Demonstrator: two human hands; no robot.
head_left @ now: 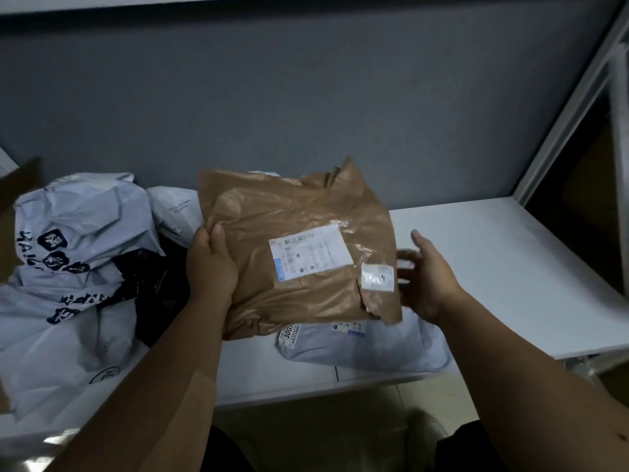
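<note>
The brown parcel (299, 253), a crinkled plastic mailer, is held over the middle of the white table (503, 267), its face tipped toward the camera. Its upper corners reach up in front of the grey wall (306, 97) behind the back edge. A white shipping label (311, 255) sits in the middle of its face, and a small square sticker (377, 277) lies close to its right edge.

The left hand (211, 267) grips the parcel's left edge. The thumb lies on the top face and the other fingers are wrapped under it, out of sight. The right hand (429, 277) is just beside the right edge, next to the sticker, with its fingers spread and fairly straight, holding nothing. The fingertips are blurred, so I cannot tell whether they touch the wrapping.

The parcel's lower edge overlaps a pale grey parcel (367, 349) that lies flat near the front edge of the table. Whether the two touch is not clear.

Toward the left end of the table is a heap of white bags with dark print (78, 240). A black bag (156, 284) lies between that heap and the left forearm, and a smaller white bag (177, 209) sits behind it against the wall. A cardboard box (17, 192) shows at the far left. A white metal rack frame (578, 114) rises at the right end of the table.
</note>
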